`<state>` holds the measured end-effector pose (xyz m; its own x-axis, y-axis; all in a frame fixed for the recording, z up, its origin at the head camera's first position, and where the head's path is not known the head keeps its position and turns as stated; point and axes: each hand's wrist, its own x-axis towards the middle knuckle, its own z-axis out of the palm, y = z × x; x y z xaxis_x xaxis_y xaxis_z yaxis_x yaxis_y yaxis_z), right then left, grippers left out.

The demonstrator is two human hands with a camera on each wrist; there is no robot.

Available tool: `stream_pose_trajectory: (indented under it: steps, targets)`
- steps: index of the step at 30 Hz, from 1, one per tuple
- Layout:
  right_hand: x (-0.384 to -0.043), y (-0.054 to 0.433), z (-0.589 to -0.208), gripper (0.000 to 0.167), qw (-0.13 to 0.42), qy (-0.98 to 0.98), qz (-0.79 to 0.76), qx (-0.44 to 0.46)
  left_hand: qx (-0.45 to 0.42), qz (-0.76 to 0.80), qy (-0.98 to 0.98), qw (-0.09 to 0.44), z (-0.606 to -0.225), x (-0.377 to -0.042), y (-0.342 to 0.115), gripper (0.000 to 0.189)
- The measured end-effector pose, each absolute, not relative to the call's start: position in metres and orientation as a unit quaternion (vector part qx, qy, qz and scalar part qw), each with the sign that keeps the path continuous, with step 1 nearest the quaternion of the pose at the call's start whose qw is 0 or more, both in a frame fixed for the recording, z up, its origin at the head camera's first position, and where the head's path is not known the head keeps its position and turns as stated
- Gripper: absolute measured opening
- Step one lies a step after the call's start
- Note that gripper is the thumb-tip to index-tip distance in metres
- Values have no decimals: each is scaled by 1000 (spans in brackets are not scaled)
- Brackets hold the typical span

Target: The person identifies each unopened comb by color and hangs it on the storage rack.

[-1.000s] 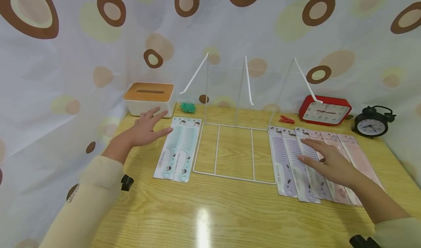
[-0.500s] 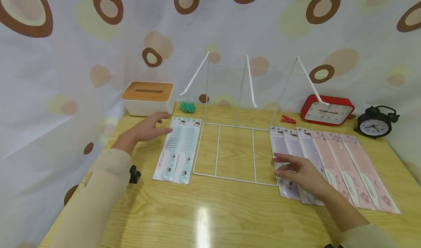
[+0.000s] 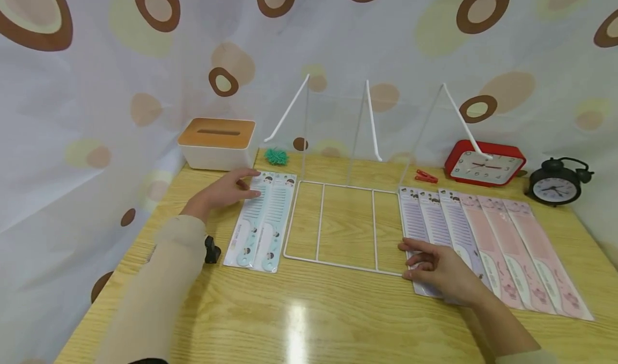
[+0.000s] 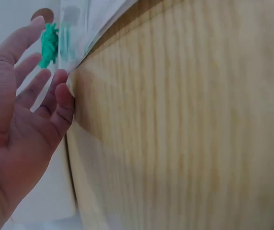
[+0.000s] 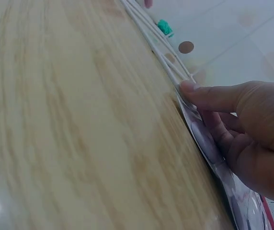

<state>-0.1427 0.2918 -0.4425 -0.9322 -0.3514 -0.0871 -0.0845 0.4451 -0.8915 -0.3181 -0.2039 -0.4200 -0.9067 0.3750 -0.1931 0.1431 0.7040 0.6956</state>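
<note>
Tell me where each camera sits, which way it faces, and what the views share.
Head: worn on the head, facing forward and down at the table, blue packs and rack; left hand, right hand and sleeves show.
Left wrist: on that wrist, turned sideways, looking across the table to the green tuft; only the left hand shows.
Right wrist: on that wrist, looking low along the rack; the right hand and, at the top edge, a fingertip show.
Head and right wrist share right hand, rack and tuft.

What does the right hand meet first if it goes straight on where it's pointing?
Likely the right edge of the white wire rack. In the head view, the right hand's fingertips are already beside it; depth is unclear, so it might pass over the wire.
</note>
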Motion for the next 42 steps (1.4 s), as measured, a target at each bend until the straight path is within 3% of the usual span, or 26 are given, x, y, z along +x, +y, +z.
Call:
stream_pose_trajectory:
  steps: [8, 23, 30, 35, 42]
  targets:
    - [-138, 287, -443, 71, 112, 852, -494, -133, 144, 331, 921, 148, -427, -327, -205, 75]
    - [-135, 285, -443, 70, 113, 853, -493, -129, 158, 307, 926, 153, -427, -328, -199, 71]
    - [-137, 286, -444, 70, 109, 862, -478, -132, 156, 331, 920, 138, -430, -329, -202, 58]
    - [-140, 288, -440, 71, 118, 862, -477, -124, 152, 342, 920, 116, -427, -330, -210, 36]
    - [-141, 289, -438, 72, 118, 868, -468, -114, 175, 357, 912, 104, -380, -312, -224, 22]
